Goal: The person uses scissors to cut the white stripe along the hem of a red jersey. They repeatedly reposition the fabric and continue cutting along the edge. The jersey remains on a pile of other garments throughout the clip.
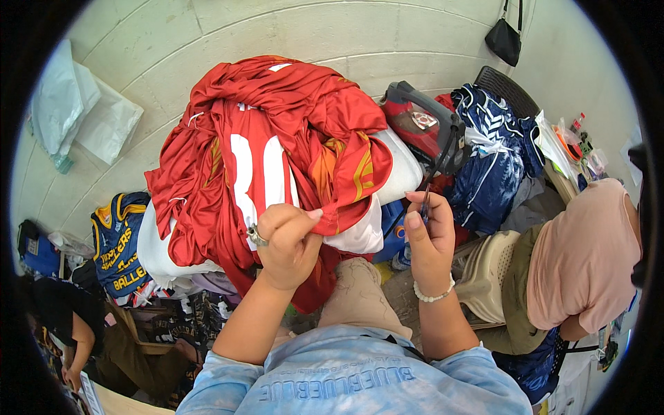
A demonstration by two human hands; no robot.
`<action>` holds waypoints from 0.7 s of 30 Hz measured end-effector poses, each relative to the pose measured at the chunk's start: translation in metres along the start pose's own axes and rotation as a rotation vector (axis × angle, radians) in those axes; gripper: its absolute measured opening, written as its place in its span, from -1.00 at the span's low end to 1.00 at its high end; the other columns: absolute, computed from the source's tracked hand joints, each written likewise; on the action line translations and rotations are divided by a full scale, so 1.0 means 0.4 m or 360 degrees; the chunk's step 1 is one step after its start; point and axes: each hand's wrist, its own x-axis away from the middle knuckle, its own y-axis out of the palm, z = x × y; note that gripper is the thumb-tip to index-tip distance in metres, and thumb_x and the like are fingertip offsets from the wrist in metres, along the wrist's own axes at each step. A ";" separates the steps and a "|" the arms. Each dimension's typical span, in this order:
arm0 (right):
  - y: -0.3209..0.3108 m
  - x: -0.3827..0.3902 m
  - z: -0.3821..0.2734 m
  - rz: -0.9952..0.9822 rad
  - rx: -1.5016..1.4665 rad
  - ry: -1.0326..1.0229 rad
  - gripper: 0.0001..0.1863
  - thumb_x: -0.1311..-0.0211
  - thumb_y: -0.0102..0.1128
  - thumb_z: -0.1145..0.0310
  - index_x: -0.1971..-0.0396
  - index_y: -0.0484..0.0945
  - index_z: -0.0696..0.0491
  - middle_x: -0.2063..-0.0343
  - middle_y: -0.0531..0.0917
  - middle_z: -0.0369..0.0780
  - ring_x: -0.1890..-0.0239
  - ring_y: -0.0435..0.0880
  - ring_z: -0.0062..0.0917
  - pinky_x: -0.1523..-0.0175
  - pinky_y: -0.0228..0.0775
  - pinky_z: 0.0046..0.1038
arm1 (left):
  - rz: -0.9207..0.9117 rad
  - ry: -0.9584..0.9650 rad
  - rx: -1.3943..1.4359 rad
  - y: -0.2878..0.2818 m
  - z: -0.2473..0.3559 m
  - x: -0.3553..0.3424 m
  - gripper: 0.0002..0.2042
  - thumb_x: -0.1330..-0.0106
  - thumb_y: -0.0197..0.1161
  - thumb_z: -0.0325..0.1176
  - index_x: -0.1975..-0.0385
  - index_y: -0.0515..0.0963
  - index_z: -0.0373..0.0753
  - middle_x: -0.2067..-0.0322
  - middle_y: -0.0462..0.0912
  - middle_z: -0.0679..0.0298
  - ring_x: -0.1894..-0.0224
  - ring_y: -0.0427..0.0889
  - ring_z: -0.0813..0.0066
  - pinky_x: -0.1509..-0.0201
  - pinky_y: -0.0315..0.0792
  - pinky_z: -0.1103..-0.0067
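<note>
A heap of red jerseys (207, 159) with white and yellow markings lies in front of me on a white padded surface (398, 166). My left hand (287, 245), a ring on one finger, is closed at the near edge of the heap and pinches a fold of red jersey cloth between thumb and fingers. To its right, my right hand (432, 232), with a beaded bracelet at the wrist, is closed around small dark thread snips (425, 200). The snips point up and away, apart from the cloth; their blades are hard to make out.
A grey and red iron (415, 121) stands behind the heap on the right, beside a pile of dark blue jerseys (487, 166). A person in a pink shirt (581, 256) sits at the right near a beige plastic chair (487, 277). Another person (76, 328) is at lower left.
</note>
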 end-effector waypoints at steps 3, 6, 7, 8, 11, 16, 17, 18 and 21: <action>0.001 0.000 0.000 -0.0009 -0.0003 0.0010 -0.71 -0.28 0.18 0.43 0.04 0.41 0.16 0.44 0.33 -0.41 0.39 0.25 -0.78 0.26 0.13 -0.72 | 0.0080 -0.0107 0.0105 0.009 -0.011 0.009 -0.49 0.15 0.38 -0.74 0.14 0.44 -0.22 0.38 0.50 0.24 0.39 0.48 0.35 0.34 0.35 0.56; -0.001 0.000 -0.001 -0.0019 -0.0006 0.0020 -0.72 -0.29 0.17 0.44 0.05 0.41 0.16 0.45 0.33 -0.42 0.40 0.25 -0.78 0.26 0.13 -0.72 | 0.0081 -0.0144 0.0113 0.007 -0.017 0.014 -0.48 0.13 0.38 -0.73 0.11 0.40 -0.23 0.39 0.52 0.24 0.38 0.49 0.36 0.30 0.36 0.56; -0.002 0.000 -0.001 -0.0021 -0.0010 0.0024 -0.73 -0.29 0.17 0.44 0.06 0.41 0.16 0.45 0.33 -0.42 0.40 0.25 -0.78 0.26 0.13 -0.72 | 0.0064 -0.0157 0.0120 0.007 -0.017 0.015 -0.47 0.13 0.38 -0.73 0.10 0.39 -0.23 0.40 0.52 0.24 0.38 0.49 0.36 0.29 0.36 0.56; -0.002 -0.001 -0.001 -0.0032 0.0002 0.0019 -0.73 -0.29 0.17 0.45 0.06 0.41 0.16 0.45 0.33 -0.42 0.40 0.25 -0.78 0.27 0.13 -0.72 | 0.0074 -0.0161 0.0118 0.007 -0.017 0.016 -0.48 0.13 0.38 -0.73 0.11 0.40 -0.23 0.40 0.52 0.24 0.37 0.49 0.36 0.29 0.36 0.56; -0.002 -0.002 0.001 -0.0055 0.0019 0.0014 -0.73 -0.28 0.18 0.45 0.06 0.42 0.15 0.45 0.33 -0.42 0.40 0.26 -0.78 0.27 0.13 -0.72 | 0.0086 -0.0200 0.0166 0.008 -0.017 0.015 -0.49 0.12 0.37 -0.73 0.12 0.41 -0.23 0.42 0.52 0.25 0.36 0.49 0.36 0.28 0.37 0.56; -0.003 -0.005 0.006 -0.0050 0.0031 0.0011 -0.73 -0.29 0.17 0.45 0.06 0.41 0.14 0.44 0.36 -0.42 0.39 0.27 -0.79 0.27 0.15 -0.72 | 0.0045 -0.0208 0.0232 0.005 -0.009 0.001 -0.53 0.11 0.29 -0.73 0.12 0.48 -0.24 0.39 0.55 0.22 0.35 0.52 0.31 0.26 0.40 0.53; -0.003 -0.005 0.007 -0.0021 0.0049 0.0035 -0.75 -0.30 0.16 0.44 0.07 0.41 0.14 0.44 0.37 -0.42 0.40 0.29 -0.79 0.29 0.17 -0.72 | -0.0071 -0.0213 0.0213 0.001 -0.005 0.000 -0.52 0.12 0.26 -0.73 0.11 0.50 -0.24 0.37 0.56 0.20 0.33 0.53 0.29 0.24 0.41 0.51; -0.003 -0.005 0.008 0.0009 0.0058 0.0062 -0.76 -0.32 0.14 0.43 0.07 0.41 0.14 0.45 0.39 -0.41 0.40 0.31 -0.80 0.30 0.18 -0.72 | -0.0191 -0.0195 0.0210 -0.005 0.000 0.000 -0.52 0.12 0.23 -0.73 0.10 0.52 -0.24 0.35 0.57 0.17 0.32 0.54 0.27 0.23 0.42 0.50; -0.005 -0.008 0.016 0.0052 -0.0049 0.0171 -0.80 -0.36 0.08 0.40 0.10 0.40 0.14 0.46 0.44 -0.38 0.44 0.36 -0.79 0.36 0.24 -0.70 | -0.0474 -0.0317 0.0359 -0.012 0.017 0.009 -0.50 0.11 0.10 -0.72 0.06 0.55 -0.27 0.30 0.60 0.09 0.25 0.58 0.16 0.16 0.45 0.43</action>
